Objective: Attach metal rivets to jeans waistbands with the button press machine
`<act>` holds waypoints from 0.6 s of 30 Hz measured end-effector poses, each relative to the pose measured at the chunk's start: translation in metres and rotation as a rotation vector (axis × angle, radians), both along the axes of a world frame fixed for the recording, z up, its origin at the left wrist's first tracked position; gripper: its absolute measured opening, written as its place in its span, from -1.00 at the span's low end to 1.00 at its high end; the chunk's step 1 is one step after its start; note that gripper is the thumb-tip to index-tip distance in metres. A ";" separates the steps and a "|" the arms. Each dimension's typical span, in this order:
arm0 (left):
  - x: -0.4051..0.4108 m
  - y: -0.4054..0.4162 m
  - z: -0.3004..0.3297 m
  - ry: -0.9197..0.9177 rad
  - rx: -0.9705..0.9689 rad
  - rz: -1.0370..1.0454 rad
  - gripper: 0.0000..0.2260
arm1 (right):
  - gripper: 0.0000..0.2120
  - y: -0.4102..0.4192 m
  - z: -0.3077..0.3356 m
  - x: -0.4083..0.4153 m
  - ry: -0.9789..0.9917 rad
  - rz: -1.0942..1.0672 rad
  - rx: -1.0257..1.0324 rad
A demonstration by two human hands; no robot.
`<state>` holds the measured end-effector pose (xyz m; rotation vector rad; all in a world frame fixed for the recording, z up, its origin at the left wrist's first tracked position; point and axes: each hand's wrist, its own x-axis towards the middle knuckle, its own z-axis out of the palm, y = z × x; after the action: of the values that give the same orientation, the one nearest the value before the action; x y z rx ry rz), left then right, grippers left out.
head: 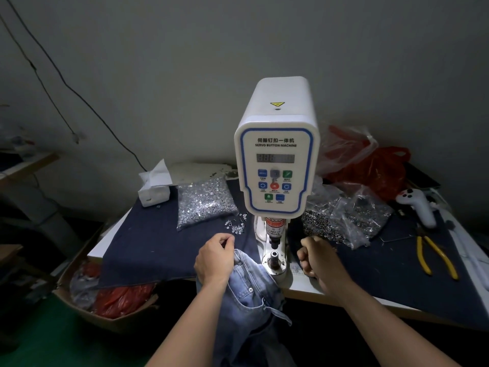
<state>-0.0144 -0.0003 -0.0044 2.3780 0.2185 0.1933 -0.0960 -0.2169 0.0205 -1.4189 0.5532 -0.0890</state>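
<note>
Jeans [251, 295]: light blue denim, nearest the camera, draped over the table [304, 287] edge just left of the press base; one small metal rivet shows by the pocket; waistband end bunched under the left hand.
Left hand [214, 258]: rests on the waistband; thumb and forefinger pinched together, possibly on a tiny rivet part, too small to tell.
Right hand [317, 260]: clenched grip just right of the lower die; whether it holds a part, cannot tell.
Button press machine [276, 165]: white, upright, control panel facing the camera; lower die [274, 256] bare, no cloth on it.
Rivet stock: clear bag of silver pieces [206, 202] left of the machine, loose pieces spilled beside it; bags of ring parts [349, 215] on the right.
Yellow pliers [434, 258]: far right, well apart.
Risk: both hands sit close to the die; a cycle fired early could catch a finger.
Risk: bunched waistband may lie crooked, so a rivet could set off-mark.
</note>
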 end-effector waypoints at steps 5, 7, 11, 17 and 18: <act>0.000 0.000 -0.001 -0.003 -0.003 0.002 -0.86 | -0.79 -0.012 -0.006 0.004 0.096 0.057 -0.303; 0.000 0.000 -0.001 -0.007 -0.006 0.000 -0.86 | -0.75 -0.014 -0.005 0.005 0.095 0.070 -0.414; -0.001 0.001 -0.001 -0.012 -0.010 -0.009 -0.89 | -0.82 -0.012 0.002 0.001 0.032 0.028 -0.049; -0.005 0.001 0.004 -0.006 -0.035 -0.026 -0.93 | -0.83 0.014 0.016 -0.009 0.107 0.114 0.461; -0.006 0.002 0.005 -0.001 -0.041 -0.035 -0.94 | -0.84 0.018 0.017 -0.010 0.124 0.110 0.510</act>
<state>-0.0201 0.0015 0.0011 2.3396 0.1786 0.1722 -0.1059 -0.1988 0.0378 -0.9565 0.5507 0.2167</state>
